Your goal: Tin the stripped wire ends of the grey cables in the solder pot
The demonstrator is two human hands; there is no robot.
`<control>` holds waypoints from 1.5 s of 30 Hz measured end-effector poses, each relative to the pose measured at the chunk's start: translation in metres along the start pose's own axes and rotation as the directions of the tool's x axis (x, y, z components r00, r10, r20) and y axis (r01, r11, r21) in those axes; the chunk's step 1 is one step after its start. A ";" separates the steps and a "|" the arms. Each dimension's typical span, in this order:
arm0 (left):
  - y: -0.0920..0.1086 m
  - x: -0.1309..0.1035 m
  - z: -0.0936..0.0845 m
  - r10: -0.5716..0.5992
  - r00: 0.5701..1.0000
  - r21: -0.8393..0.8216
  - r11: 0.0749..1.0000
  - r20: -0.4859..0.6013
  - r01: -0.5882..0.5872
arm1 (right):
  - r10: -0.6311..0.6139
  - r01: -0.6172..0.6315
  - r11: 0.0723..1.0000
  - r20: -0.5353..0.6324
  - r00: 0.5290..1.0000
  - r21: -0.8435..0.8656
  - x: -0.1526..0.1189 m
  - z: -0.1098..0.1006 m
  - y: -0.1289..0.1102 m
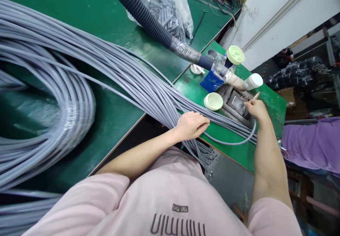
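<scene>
The right hand [256, 110] pinches one grey cable [239, 143] near its end between the fingers [249, 104], apparently to keep its thin wires at the square metal pot [227, 103]. The left hand [191, 125] lies loosely curled over the cable bundle [132, 80], probably to steady it; whether it grips cannot be determined. The held cable is smooth, round and curved across the green worktop [276, 105].

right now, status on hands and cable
Left hand over grey bundle. Right hand gripping one cable, wires at pot. Hose nozzle close beside pot.
</scene>
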State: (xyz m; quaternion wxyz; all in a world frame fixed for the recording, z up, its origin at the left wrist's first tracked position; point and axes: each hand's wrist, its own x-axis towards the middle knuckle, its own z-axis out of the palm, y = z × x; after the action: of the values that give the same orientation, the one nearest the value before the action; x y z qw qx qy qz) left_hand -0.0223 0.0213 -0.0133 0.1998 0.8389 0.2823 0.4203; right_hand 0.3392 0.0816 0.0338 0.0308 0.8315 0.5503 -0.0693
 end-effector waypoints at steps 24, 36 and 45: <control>-0.001 -0.001 0.000 -0.020 1.000 -0.018 1.000 0.015 0.020 | 0.004 0.047 0.816 -0.087 0.996 0.576 -0.054 -0.019 -0.013; 0.049 0.015 0.025 -0.535 0.787 -0.919 0.047 0.307 0.391 | -0.156 0.173 0.325 -0.128 0.979 0.930 -0.194 -0.006 -0.119; 0.067 0.021 0.027 -0.602 0.661 -0.893 -0.266 0.448 0.363 | -0.011 0.425 0.816 -0.724 0.689 0.392 -0.172 -0.007 -0.087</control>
State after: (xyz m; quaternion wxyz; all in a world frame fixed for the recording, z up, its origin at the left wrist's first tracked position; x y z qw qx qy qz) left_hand 0.0307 -0.0183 0.0221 0.8401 0.2155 0.2358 0.4385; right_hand 0.1936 -0.0396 0.0683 -0.4176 0.6947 0.5780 0.0940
